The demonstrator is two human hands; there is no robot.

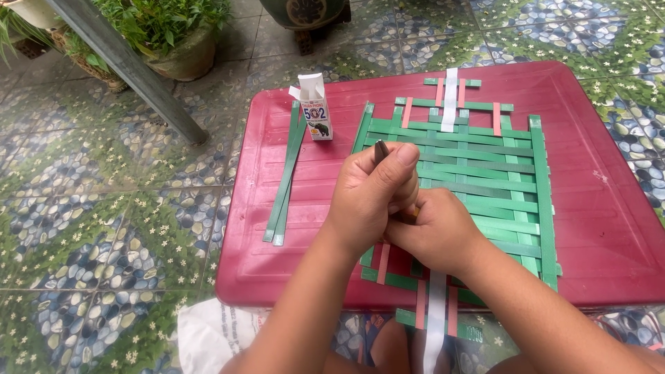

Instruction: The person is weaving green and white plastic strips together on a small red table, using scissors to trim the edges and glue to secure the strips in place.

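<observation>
Head view: both hands clasped over a woven strip mat

Head camera looks down on a low red plastic surface (596,228) standing on a pebble-patterned tiled floor (104,228). A woven mat (485,173) of green strips, with a few pink strips and one white strip (450,100) down its middle, lies flat on the surface and serves as the landmark.

Hands: the left hand (370,197) is clenched around a thin dark rod-like tool (381,150), whose tip sticks up just beside the thumb. The right hand (436,232) is closed and pressed against the left; a small orange part shows between them, but what the right hand grips cannot be told. Both hands sit over the mat's near-left part, covering the weave there.

Around the mat:
- Left of the mat, on the surface, lie loose green strips (285,180), long and narrow, running roughly parallel to the mat's left edge and apart from it.
- At the far end of those strips, just off the mat's far-left corner, stands a small white carton (315,111), upright, top flap open.
- Beyond the mat, off the surface, potted plants (166,34) stand on the floor, with a grey slanted post (131,69) in front of them.
- Near side of the mat: the white and pink strip ends hang over the surface's edge.
</observation>
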